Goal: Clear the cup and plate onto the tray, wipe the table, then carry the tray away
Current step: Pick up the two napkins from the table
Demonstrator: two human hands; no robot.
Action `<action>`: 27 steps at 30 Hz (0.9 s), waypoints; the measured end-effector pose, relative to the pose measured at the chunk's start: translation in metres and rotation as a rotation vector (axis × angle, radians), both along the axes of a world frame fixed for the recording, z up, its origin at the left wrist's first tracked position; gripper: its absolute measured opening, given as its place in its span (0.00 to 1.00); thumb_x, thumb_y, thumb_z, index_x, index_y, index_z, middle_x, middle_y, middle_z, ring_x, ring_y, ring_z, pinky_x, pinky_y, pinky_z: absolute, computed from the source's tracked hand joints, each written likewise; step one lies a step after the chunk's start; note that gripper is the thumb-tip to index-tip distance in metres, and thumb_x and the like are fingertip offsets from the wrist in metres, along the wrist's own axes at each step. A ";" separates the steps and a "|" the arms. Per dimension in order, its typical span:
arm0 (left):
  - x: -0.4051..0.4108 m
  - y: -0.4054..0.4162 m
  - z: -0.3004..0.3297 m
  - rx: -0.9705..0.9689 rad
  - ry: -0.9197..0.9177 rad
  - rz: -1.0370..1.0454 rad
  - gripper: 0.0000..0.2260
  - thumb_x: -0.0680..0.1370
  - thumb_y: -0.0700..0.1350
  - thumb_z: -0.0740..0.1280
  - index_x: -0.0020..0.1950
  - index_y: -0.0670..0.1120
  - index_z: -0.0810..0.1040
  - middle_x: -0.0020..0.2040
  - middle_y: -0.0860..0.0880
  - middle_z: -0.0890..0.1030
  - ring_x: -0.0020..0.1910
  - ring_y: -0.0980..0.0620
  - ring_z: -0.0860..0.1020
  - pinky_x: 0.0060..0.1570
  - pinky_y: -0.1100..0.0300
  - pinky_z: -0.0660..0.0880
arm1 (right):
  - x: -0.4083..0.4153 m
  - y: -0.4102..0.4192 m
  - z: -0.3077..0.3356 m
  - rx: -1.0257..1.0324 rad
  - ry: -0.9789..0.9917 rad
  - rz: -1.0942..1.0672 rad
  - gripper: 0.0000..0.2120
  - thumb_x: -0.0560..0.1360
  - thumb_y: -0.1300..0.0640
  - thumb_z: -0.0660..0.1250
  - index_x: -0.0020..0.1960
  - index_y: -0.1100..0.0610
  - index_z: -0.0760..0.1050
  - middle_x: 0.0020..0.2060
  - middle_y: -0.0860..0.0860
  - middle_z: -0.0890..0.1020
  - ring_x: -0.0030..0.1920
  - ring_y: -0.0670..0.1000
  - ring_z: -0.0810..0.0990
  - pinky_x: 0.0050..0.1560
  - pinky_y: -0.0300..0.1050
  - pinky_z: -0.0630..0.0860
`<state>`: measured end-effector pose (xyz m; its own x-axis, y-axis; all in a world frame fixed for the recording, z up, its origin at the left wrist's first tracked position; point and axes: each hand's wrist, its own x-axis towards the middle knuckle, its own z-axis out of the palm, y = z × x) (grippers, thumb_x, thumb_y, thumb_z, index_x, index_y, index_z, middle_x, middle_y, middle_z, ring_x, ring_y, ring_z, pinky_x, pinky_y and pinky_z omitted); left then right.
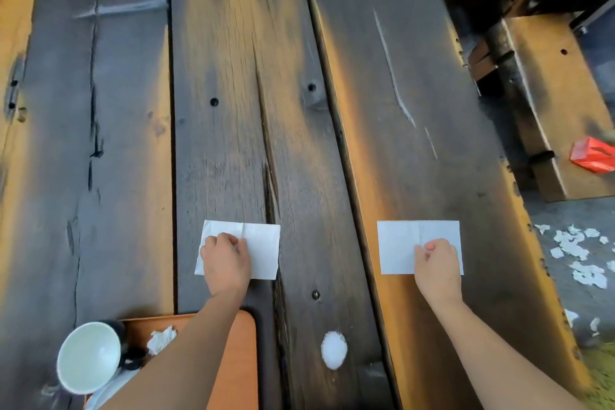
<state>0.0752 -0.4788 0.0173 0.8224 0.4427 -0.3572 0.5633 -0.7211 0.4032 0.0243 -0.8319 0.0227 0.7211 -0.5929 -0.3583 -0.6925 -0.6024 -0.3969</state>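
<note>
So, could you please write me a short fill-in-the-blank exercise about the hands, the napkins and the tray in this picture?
1. Each hand, left hand and right hand, presses a white ____ onto the table.
2. The cup stands on the orange ____.
3. The left forearm crosses above the tray, whose visible corner is ____ (rounded/square).
4. The small box on the bench at the far right is ____ in colour.

Missing words: napkin; tray; rounded; red

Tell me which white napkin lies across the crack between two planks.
The napkin under the left hand: its right edge reaches over the dark crack. The napkin under the right hand, sits wholly on one plank of the table.
</note>
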 end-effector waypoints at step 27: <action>-0.126 0.023 0.084 -0.060 -0.157 0.020 0.09 0.81 0.40 0.63 0.46 0.49 0.82 0.33 0.54 0.79 0.35 0.49 0.77 0.32 0.60 0.68 | -0.068 0.057 0.067 0.306 -0.048 0.156 0.08 0.75 0.60 0.65 0.52 0.56 0.80 0.43 0.49 0.82 0.45 0.51 0.79 0.36 0.37 0.69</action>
<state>-0.0508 -0.4559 0.1017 0.8615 0.4412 -0.2511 0.5039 -0.6826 0.5293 -0.0440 -0.7749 0.0897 0.8151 -0.3439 -0.4662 -0.5774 -0.5476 -0.6056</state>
